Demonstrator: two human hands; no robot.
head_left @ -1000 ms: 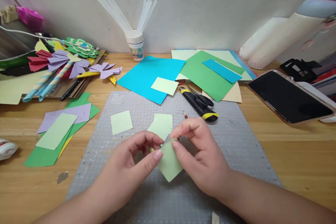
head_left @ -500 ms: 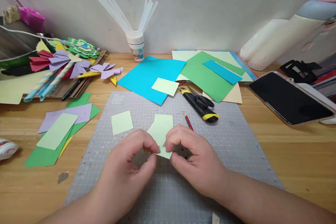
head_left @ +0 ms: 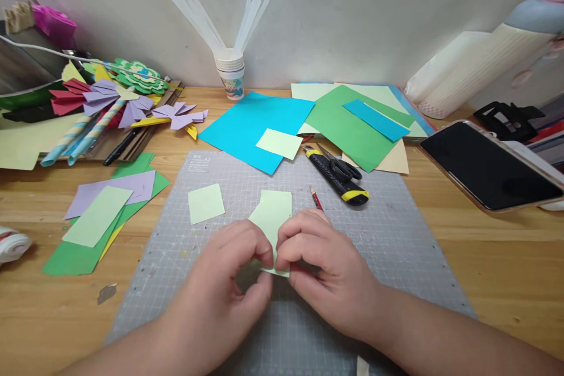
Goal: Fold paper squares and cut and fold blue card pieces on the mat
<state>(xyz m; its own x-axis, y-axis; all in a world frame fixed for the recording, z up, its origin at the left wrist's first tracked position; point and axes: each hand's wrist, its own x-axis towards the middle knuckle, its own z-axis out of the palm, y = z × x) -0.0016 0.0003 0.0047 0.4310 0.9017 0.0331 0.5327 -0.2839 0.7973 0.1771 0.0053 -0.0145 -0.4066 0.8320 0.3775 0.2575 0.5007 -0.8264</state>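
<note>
My left hand (head_left: pixel 224 282) and right hand (head_left: pixel 330 273) are positioned over the middle of the grey gridded cutting mat (head_left: pixel 388 264), which lies on the wooden tabletop (head_left: pixel 502 270). Both hands grasp one small light-green paper piece (head_left: pixel 282 274) between thumb and curled fingers, with the fingertips nearly meeting. The piece is located over the centre of the mat; my fingers cover most of it, so I cannot tell its full outline.

On the mat, beyond my hands, lies a light-green sheet with an angled edge (head_left: pixel 274 205); its near end is partly hidden by my fingers. A light-green square (head_left: pixel 206 204) lies flat on the left part of the mat. On the right part of the mat are a red pencil (head_left: pixel 316 198), partly covered by my right hand, and a black-and-yellow utility knife (head_left: pixel 328 175) with black-handled scissors (head_left: pixel 348 170) just beside it.

A blue sheet (head_left: pixel 247 126) overlaps the mat's far edge and carries a light-green rectangle (head_left: pixel 279 144). Stacked paper cups (head_left: pixel 230 79) holding white strips (head_left: pixel 194 9) stand beyond the mat's far edge. A smartphone (head_left: pixel 489 164) is situated right of the mat; a lilac paper strip (head_left: pixel 143 185) is left of it.
</note>
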